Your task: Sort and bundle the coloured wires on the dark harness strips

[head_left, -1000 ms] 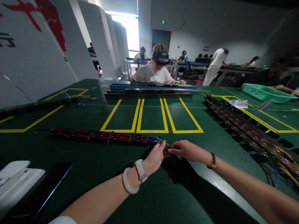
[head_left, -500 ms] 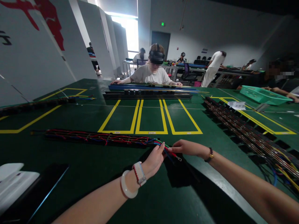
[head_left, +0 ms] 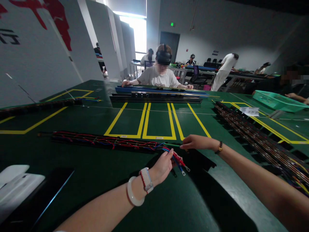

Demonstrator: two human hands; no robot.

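Observation:
My left hand (head_left: 164, 166) is closed round a bundle of red and blue cables (head_left: 178, 158) whose ends carry metal ring lugs (head_left: 183, 173). To the right and slightly farther off, my right hand (head_left: 194, 142) pinches a green wire (head_left: 172, 145), drawn apart from the bundle. Both come out of the right end of a long black strip assembly (head_left: 103, 141) laced with red and blue wires, lying on the green table. A dark flat piece (head_left: 200, 158) lies beneath and beyond my right hand, partly in shadow.
Busbar-like assemblies (head_left: 256, 141) with coppery rods lie along the right. Black and blue rails (head_left: 156, 98) lie before a seated person opposite. A green basket (head_left: 280, 100) stands far right. White and black objects (head_left: 19, 183) sit at near left. Yellow tape (head_left: 159, 138) marks the table.
My right hand has moved up and away from the bundle, with the green wire now pulled apart. My left hand still grips the cables, whose lugs now show more. The view has shifted slightly.

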